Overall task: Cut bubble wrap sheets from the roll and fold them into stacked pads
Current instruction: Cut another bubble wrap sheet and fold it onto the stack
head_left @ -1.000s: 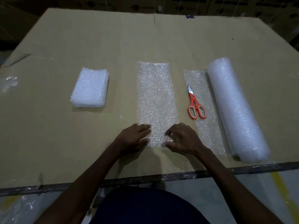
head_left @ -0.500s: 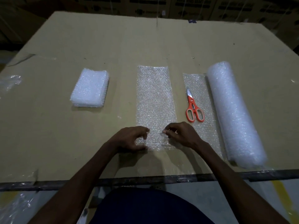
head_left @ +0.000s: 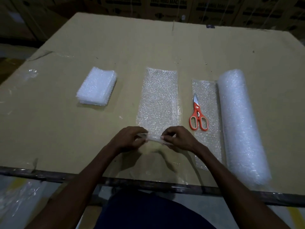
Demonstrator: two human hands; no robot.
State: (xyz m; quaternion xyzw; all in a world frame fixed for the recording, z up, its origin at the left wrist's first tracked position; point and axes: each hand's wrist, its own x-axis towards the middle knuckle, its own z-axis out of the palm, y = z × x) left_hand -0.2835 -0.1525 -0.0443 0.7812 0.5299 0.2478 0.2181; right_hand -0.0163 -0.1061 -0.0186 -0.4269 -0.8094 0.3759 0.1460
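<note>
Both hands pinching the near edge of a cut bubble wrap sheet on a cardboard-covered table.

The left hand (head_left: 127,138) and right hand (head_left: 177,138) each have fingers and thumb curled onto the near end of the long clear bubble wrap strip (head_left: 159,98), that end raised slightly off the brown cardboard tabletop (head_left: 115,47); the rest of the strip lies flat, running away from the person. Left of it, well apart, sits a stack of folded white bubble wrap pads (head_left: 96,86). To the right, orange-handled scissors (head_left: 198,117) rest on the unrolled flap (head_left: 205,141) of the large white bubble wrap roll (head_left: 239,123).
</note>
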